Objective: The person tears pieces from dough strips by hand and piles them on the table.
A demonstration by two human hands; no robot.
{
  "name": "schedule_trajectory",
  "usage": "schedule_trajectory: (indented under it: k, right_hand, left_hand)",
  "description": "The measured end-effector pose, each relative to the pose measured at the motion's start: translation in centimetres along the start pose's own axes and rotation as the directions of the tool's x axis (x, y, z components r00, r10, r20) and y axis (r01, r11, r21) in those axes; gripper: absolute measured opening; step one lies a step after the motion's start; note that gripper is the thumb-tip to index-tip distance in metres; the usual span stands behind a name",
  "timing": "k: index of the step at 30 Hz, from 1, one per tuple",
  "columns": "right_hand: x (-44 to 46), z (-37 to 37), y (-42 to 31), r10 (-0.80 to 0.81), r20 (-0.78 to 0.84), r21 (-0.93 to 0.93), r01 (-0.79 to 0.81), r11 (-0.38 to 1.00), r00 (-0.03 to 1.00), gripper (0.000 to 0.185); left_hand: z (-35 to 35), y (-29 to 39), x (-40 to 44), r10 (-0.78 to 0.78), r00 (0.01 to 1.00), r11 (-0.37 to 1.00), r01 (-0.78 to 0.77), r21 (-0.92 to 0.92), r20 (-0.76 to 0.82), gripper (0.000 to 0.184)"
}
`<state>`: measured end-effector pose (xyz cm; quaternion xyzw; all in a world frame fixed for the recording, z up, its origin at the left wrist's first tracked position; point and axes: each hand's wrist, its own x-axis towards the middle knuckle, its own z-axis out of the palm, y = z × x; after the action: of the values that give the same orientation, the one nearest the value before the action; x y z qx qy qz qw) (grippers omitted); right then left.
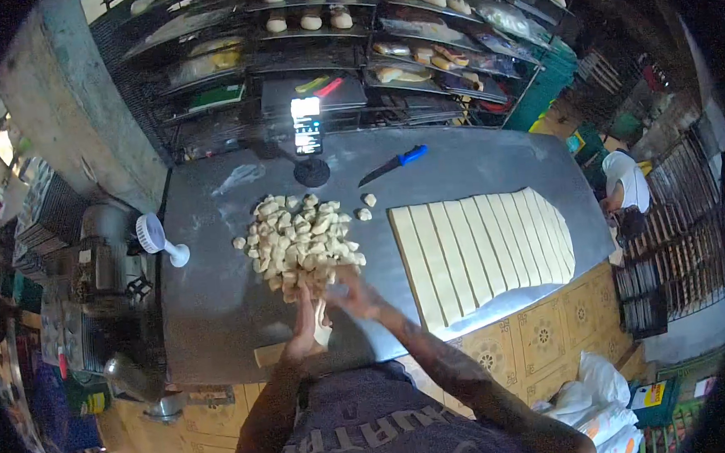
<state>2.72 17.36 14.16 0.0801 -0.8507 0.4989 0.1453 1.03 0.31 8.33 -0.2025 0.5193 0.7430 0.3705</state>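
Observation:
Near the front edge of the table, my left hand (302, 326) is closed around a pale dough strip (323, 327), whose end hangs below the fingers. My right hand (357, 295) is just to its right, smeared by motion, so its fingers are unclear. Directly beyond both hands lies a heap of small dough pieces (301, 234). Two loose pieces sit apart at its right. Further right, a flat dough sheet (480, 257) is cut into several long strips lying side by side.
A blue-handled knife (394, 165) lies behind the dough. A lit phone (307, 126) stands upright on a round base. At the left edge is a small white fan (160, 239). Racks of bread (313, 22) line the back. Another person (625, 181) is at far right.

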Motion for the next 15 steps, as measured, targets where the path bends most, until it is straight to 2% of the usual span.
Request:
schedule_trajectory:
  k: [1, 2, 3, 4, 6, 7, 8, 10, 11, 12, 13, 14, 15]
  right_hand:
    - [-0.1, -0.5, -1.2, -0.003, 0.005, -0.005, 0.003, 1.000, 1.000, 0.034]
    - [-0.5, -0.8, -2.3, 0.086, 0.254, -0.010, -0.086, 0.996, 0.963, 0.036]
    - [-0.8, -1.0, -2.9, 0.165, 0.484, -0.032, -0.171, 0.985, 0.859, 0.038]
    - [-0.7, -1.2, -3.0, 0.157, 0.490, -0.026, -0.166, 0.986, 0.858, 0.038]
    - [-0.8, -1.9, -3.0, 0.292, 0.404, 0.107, -0.361, 0.926, 0.867, 0.032]
    - [-0.9, -2.4, -2.8, 0.365, 0.366, 0.176, -0.449, 0.876, 0.856, 0.029]
    - [-0.6, -2.9, -2.2, 0.358, 0.368, 0.178, -0.443, 0.879, 0.858, 0.029]
    - [-1.5, -3.4, -0.9, 0.388, 0.229, 0.000, -0.399, 0.917, 0.893, 0.029]
    - [-2.0, -3.8, -0.3, 0.389, 0.163, -0.093, -0.379, 0.921, 0.906, 0.029]
    - [-1.8, -4.5, -0.1, 0.386, 0.173, -0.091, -0.376, 0.922, 0.906, 0.029]
    - [-1.3, -5.3, -0.3, 0.370, 0.157, -0.092, -0.359, 0.929, 0.916, 0.030]
    - [-0.9, -5.9, -0.6, 0.357, 0.139, -0.092, -0.347, 0.933, 0.924, 0.032]
    - [-1.0, -6.1, -0.7, 0.349, 0.118, -0.093, -0.340, 0.936, 0.929, 0.034]
  left_hand:
    - [-0.6, -0.9, 2.3, 0.126, 0.991, 0.977, -0.116, 0.178, -0.044, 0.046]
    - [-1.2, -2.3, 4.2, 0.252, 0.965, 0.910, -0.211, 0.358, -0.071, 0.047]
    - [-2.0, -4.5, 5.6, 0.376, 0.924, 0.799, -0.282, 0.531, -0.074, 0.047]
    - [-3.6, -6.7, 6.8, 0.498, 0.866, 0.650, -0.330, 0.684, -0.055, 0.048]
    - [-5.7, -11.1, 9.3, 0.689, 0.723, 0.272, -0.328, 0.905, 0.055, 0.051]
    - [-6.3, -12.9, 10.9, 0.749, 0.647, 0.064, -0.284, 0.957, 0.141, 0.052]
    - [-4.9, -11.9, 10.4, 0.754, 0.642, 0.063, -0.281, 0.958, 0.139, 0.052]
    - [-0.1, -8.4, 5.2, 0.520, 0.846, 0.284, -0.304, 0.909, 0.120, 0.055]
    - [2.7, -6.6, 2.6, 0.382, 0.916, 0.396, -0.283, 0.873, 0.124, 0.061]
    - [5.3, -4.8, 1.2, 0.385, 0.916, 0.401, -0.277, 0.873, 0.114, 0.061]
    - [7.7, -3.3, 0.2, 0.419, 0.908, 0.719, -0.336, 0.609, 0.006, 0.062]
    - [9.7, -1.9, -0.8, 0.407, 0.908, 0.897, -0.375, 0.236, -0.104, 0.062]
    - [10.3, -1.7, -1.3, 0.351, 0.916, 0.906, -0.385, -0.178, -0.196, 0.063]
